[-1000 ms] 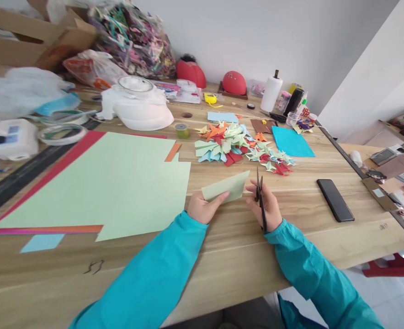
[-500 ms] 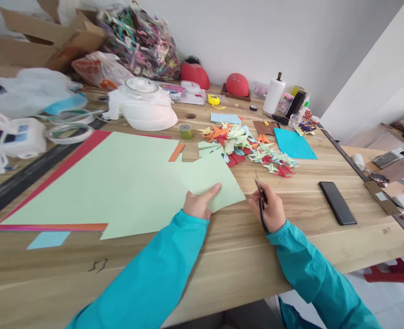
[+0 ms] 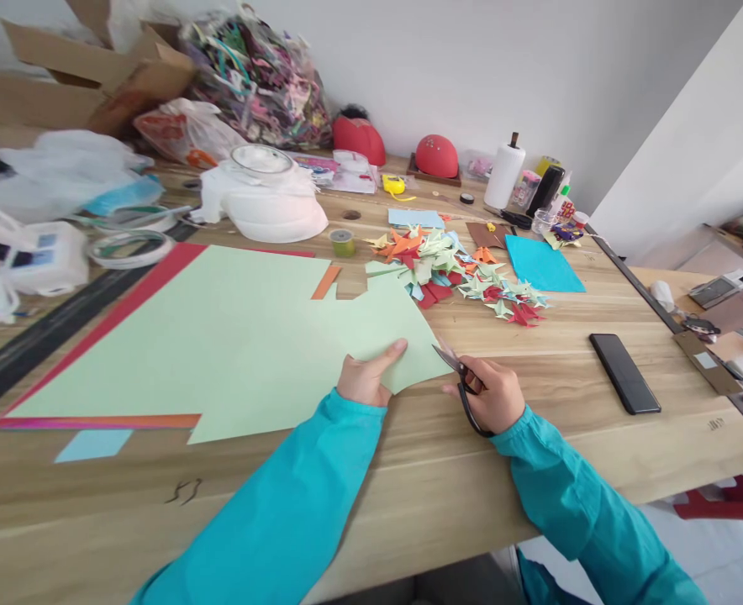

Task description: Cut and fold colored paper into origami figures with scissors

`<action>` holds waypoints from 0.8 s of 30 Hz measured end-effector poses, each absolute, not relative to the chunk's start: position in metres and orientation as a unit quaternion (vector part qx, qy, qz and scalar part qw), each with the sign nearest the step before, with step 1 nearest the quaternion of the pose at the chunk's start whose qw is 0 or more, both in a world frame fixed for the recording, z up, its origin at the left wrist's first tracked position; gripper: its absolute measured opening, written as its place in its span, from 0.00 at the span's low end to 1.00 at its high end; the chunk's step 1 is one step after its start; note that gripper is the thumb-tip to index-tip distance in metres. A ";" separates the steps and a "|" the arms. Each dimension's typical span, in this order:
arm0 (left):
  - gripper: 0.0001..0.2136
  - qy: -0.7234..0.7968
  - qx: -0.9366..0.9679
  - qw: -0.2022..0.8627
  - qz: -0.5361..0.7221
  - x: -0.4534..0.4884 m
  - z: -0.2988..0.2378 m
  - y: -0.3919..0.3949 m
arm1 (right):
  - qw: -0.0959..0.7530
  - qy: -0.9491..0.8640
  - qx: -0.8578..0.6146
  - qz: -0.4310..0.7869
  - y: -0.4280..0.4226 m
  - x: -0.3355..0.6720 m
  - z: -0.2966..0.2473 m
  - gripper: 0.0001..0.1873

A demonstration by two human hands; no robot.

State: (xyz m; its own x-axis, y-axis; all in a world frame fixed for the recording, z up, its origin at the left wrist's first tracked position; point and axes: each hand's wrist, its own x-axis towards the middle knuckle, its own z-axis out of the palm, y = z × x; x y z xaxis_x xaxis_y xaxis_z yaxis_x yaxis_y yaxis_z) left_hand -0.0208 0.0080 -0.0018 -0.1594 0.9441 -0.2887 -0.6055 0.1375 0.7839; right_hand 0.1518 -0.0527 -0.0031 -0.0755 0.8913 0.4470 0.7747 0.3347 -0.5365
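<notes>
A large pale green paper sheet (image 3: 245,336) lies on the table, with red and orange sheets showing under its edges. My left hand (image 3: 366,376) grips the near right part of this green sheet, thumb on top and fingers hidden below. In my right hand (image 3: 494,395) is a pair of black-handled scissors (image 3: 466,395). The parted blades point up and left, at the sheet's right corner. Beyond the sheet sits a heap of folded paper shapes (image 3: 438,260) in green, red and orange.
A black phone (image 3: 624,372) lies to the right. Near the back are a blue paper sheet (image 3: 545,263), a tape roll (image 3: 342,243), a yellow tape measure (image 3: 394,184) and a white bottle-like roll (image 3: 503,175). White devices and plastic bags (image 3: 62,172) crowd the left.
The scissors have swung left, and their blades have parted at the green sheet's right corner. My left hand keeps its grip on the sheet.
</notes>
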 end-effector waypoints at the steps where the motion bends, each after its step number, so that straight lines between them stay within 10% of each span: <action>1: 0.29 0.433 0.196 0.620 0.624 -0.021 -0.002 0.008 | 0.369 -0.730 -0.570 0.078 -0.053 0.152 -0.003 0.21; 24: 0.27 0.407 0.177 0.646 0.621 -0.020 0.001 0.005 | 0.389 -0.730 -0.560 0.050 -0.054 0.150 -0.006 0.25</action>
